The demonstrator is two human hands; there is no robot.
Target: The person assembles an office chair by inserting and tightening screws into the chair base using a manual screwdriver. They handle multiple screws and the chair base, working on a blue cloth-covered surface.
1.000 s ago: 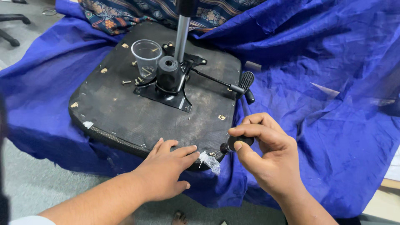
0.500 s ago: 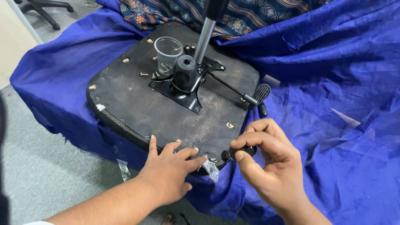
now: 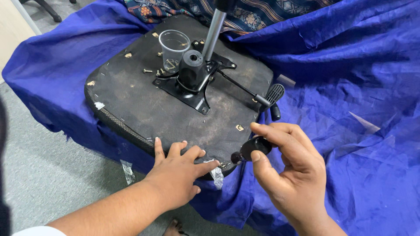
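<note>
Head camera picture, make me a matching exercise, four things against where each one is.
Things:
1. clear plastic cup
2. left hand
3. stubby screwdriver
4. blue cloth

Places:
A. held in the right hand
B. spread under the upturned chair seat
C. standing on the seat beside the black metal post
D. flat on the near edge of the seat

Pairs: 1-C, 2-D, 3-A, 4-B
</note>
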